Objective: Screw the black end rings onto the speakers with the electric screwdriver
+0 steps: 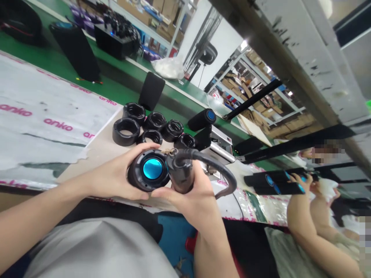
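Observation:
Wrapped around a black cylindrical speaker (152, 169) with a shiny blue round end facing up, my left hand (116, 173) grips it from its left side. My right hand (193, 193) is closed around a dark corded electric screwdriver (181, 173), seen from its cable end; a metal hanging loop shows at its top. The screwdriver stands right beside the speaker's right edge, and its tip is hidden. A thick black cable (226, 170) arcs from the tool to the right. Beyond my hands, several black ring-shaped parts (126, 131) are grouped on the bench.
A silver-and-black metal box (218, 144) stands right of the rings, with another blue-ended speaker (204, 117) behind it. A green conveyor (116, 85) runs along the back. At right, a co-worker's hand (301, 181) touches black speakers (275, 182). White printed sheeting (52, 112) covers the left bench.

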Tool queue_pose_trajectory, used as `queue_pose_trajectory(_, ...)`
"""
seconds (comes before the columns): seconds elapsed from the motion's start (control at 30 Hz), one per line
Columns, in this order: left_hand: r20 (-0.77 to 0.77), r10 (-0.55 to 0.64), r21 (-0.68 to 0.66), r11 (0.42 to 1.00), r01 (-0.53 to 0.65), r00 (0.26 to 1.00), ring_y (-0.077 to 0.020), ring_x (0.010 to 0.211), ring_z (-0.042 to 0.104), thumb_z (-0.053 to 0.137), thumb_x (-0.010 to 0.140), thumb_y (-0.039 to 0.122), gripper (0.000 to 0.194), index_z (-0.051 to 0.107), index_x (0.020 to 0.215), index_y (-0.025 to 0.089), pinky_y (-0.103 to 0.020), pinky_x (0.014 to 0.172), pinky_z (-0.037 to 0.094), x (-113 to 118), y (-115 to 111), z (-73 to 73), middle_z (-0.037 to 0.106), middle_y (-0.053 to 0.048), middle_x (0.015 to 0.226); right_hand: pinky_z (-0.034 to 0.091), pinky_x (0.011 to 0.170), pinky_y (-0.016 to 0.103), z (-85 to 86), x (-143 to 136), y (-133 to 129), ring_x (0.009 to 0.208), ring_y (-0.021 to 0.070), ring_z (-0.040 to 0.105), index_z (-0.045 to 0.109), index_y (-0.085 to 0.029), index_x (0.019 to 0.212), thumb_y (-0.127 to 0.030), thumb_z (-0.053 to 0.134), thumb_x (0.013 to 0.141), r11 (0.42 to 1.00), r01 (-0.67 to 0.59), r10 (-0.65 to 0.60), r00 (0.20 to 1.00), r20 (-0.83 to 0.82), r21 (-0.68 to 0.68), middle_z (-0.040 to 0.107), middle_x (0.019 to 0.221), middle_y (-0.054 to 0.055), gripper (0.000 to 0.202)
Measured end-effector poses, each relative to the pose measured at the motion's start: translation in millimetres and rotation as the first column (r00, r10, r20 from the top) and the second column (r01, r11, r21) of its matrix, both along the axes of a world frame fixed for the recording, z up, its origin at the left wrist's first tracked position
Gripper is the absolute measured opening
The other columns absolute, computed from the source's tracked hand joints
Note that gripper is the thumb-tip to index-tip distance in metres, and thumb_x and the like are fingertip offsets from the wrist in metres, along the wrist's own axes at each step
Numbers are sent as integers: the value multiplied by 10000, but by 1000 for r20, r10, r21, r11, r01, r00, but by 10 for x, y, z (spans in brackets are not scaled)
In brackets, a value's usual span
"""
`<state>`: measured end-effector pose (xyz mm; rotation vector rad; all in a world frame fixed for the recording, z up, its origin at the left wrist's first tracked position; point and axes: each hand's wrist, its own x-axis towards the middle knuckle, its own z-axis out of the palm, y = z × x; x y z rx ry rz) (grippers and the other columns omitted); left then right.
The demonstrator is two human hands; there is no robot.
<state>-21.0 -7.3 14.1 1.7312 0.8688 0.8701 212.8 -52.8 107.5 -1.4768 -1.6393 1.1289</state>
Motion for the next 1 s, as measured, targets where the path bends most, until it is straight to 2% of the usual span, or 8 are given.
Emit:
queue_pose_trajectory(0.1, 25, -17, -21, 1000, 17, 1000, -450, 1550, 573, 1013, 732, 484, 1132, 399, 1675, 362, -521, 1232, 581, 16, -1, -20, 548, -107, 1707, 631, 1073, 389, 39, -2, 6, 1198, 251, 709, 728, -338, 1360, -373, 1025, 734, 1000, -9, 9, 999, 37, -9, 747, 1206, 8, 694)
queue_pose_trajectory(0.23, 71, -62, -44, 997, 65, 996, -427, 1470, 644, 999, 737, 454, 1115, 398, 1670, 345, -517, 1202, 593, 37, 22, 9, 608, -117, 1634, 618, 1061, 408, 89, 18, 52, 1082, 240, 696, 726, -352, 1335, -394, 1022, 717, 998, 5, 3, 992, 127, -57, 692, 966, -15, 686)
queue_pose_trajectory(0.4, 145, -138, -64, 987, 148, 980, -386, 1450, 659, 982, 762, 365, 1033, 435, 1638, 370, -476, 1180, 599, 41, 41, 57, 648, -79, 1579, 611, 925, 371, 175, 28, 111, 907, 216, 656, 740, -329, 1268, -441, 1020, 686, 998, -15, 33, 961, 276, -68, 623, 812, -33, 656)
queue_pose_trajectory(0.57, 166, -124, -61, 989, 135, 978, -385, 1452, 653, 992, 751, 358, 995, 470, 1598, 366, -491, 1198, 586, 57, 34, 69, 661, -65, 1556, 587, 785, 281, 232, -16, 78, 892, 184, 681, 754, -332, 1222, -409, 968, 732, 999, 22, -7, 933, 359, -38, 711, 937, -30, 540)
queue_pose_trajectory(0.73, 165, -84, -82, 992, 98, 983, -395, 1458, 642, 1005, 731, 368, 1007, 478, 1590, 352, -488, 1176, 604, 72, 24, 23, 644, -83, 1573, 647, 902, 320, 232, -90, -64, 1080, 221, 758, 725, -394, 1370, -397, 922, 787, 996, 75, -54, 918, 393, -39, 785, 1212, -14, 615)
queue_pose_trajectory(0.83, 141, -83, -53, 994, 91, 987, -383, 1452, 644, 1015, 726, 375, 1044, 454, 1607, 363, -465, 1177, 604, 64, 15, -8, 633, -80, 1579, 661, 945, 344, 268, -106, -81, 1097, 224, 772, 718, -406, 1397, -385, 888, 823, 998, 53, -37, 904, 427, -28, 796, 1206, -13, 598)
queue_pose_trajectory(1.0, 167, -89, -58, 993, 100, 982, -392, 1360, 708, 972, 769, 405, 981, 463, 1605, 335, -458, 1080, 657, 58, 3, 25, 691, -83, 1503, 666, 881, 269, 361, -58, 75, 1075, 188, 782, 739, -429, 1338, -332, 923, 771, 998, -20, 42, 904, 426, -55, 804, 1191, -55, 604)
